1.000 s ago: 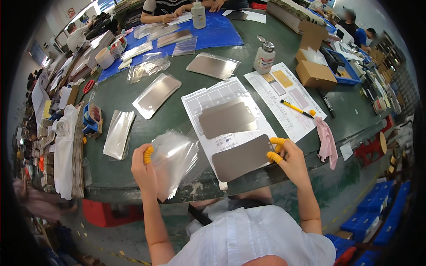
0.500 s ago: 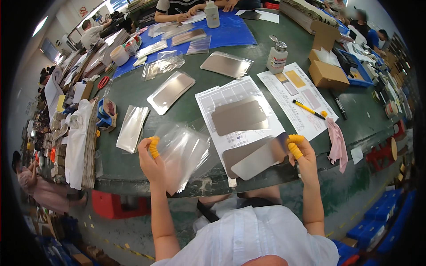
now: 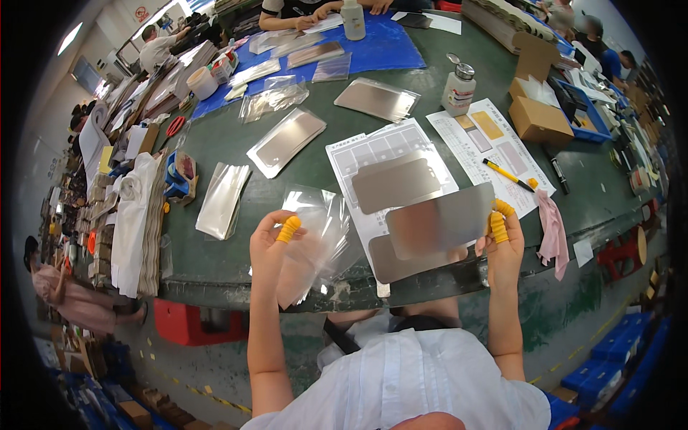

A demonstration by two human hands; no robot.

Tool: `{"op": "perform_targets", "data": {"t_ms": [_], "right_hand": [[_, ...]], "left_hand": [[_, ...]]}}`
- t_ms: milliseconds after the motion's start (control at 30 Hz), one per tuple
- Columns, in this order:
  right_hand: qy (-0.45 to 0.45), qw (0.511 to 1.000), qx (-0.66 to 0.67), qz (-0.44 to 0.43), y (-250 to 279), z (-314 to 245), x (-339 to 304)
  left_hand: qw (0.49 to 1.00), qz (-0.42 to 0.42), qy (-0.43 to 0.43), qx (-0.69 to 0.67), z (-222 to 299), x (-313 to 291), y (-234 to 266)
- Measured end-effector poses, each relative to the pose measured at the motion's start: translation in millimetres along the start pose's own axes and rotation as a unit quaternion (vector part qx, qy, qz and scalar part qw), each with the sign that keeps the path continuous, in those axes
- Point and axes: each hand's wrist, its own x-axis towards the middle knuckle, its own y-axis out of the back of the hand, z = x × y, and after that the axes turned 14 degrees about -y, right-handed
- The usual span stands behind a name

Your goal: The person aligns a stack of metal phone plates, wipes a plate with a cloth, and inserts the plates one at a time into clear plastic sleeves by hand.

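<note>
Plate: grey metal, pinched at its right edge by my right hand, raised over the table's near edge. Left hand closed on a clear bag beside it.

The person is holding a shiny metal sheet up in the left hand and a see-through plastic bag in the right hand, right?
Not quite: the hands are swapped. In the head view the right hand holds the shiny metal sheet up, and the left hand holds the see-through plastic bag.
</note>
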Motion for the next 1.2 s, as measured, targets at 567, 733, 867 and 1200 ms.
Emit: {"op": "perform_targets", "data": {"t_ms": [567,733,867,1200], "right_hand": [[0.179,0.984,0.002,0.004,-27.3,-9.7,-3.0],[0.172,0.985,-0.003,0.004,-20.7,-6.0,-3.2],[0.157,0.987,-0.009,0.024,-15.9,-3.7,-4.2],[0.151,0.987,-0.01,0.056,-4.3,-3.1,-5.4]], "left_hand": [[0.997,-0.048,0.06,-0.025,38.9,-14.0,-41.0],[0.919,-0.019,-0.024,0.393,18.4,-2.4,-22.2],[0.817,-0.028,-0.247,0.52,5.9,2.6,-3.3],[0.886,0.007,-0.191,0.423,4.2,8.2,11.1]]}}
